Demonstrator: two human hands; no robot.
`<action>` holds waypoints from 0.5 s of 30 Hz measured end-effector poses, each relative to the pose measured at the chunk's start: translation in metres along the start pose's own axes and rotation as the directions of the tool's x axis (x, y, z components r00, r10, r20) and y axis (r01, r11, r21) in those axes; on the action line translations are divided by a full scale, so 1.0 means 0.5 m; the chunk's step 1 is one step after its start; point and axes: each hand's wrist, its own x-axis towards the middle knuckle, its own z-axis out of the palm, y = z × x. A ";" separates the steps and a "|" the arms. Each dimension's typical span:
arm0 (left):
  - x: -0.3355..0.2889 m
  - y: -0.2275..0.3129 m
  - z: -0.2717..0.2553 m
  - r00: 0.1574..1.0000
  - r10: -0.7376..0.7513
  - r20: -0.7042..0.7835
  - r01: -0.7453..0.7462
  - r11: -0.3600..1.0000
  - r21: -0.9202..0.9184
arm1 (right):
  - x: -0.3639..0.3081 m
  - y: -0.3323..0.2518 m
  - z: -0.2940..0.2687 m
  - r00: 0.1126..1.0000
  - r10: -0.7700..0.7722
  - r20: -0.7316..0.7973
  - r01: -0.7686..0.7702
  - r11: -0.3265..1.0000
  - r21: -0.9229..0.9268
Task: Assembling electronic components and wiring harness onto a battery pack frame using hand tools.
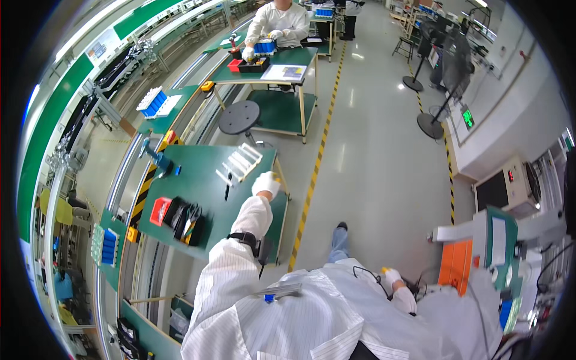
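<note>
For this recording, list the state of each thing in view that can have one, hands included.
Left hand: gloved, at the table's edge; grip unclear
Right hand: gloved, lowered; grip unclear
White rack: on the table, blurred
Red bin: open-topped
Stool: upright, unoccupied
Near fan: upright; spinning unclear
Green sign: lit
Machine display: lit red

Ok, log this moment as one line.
left hand: at green table edge, near white slatted rack | right hand: beside white coat | left contact: unclear
</note>
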 end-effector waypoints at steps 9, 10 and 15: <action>0.298 -0.029 0.184 0.809 -0.549 0.210 0.565 0.825 -0.021 | 0.584 -0.246 -0.551 0.994 0.106 0.016 -0.104 0.990 -0.092; 0.281 -0.034 0.165 0.794 -0.584 0.169 0.594 0.804 -0.013 | 0.656 -0.325 -0.617 0.977 0.187 0.102 -0.198 0.974 0.109; 0.259 -0.018 0.157 0.676 -0.736 -0.031 0.737 0.676 0.023 | 1.118 -0.666 -0.872 0.999 -0.039 -0.021 0.039 0.999 -0.006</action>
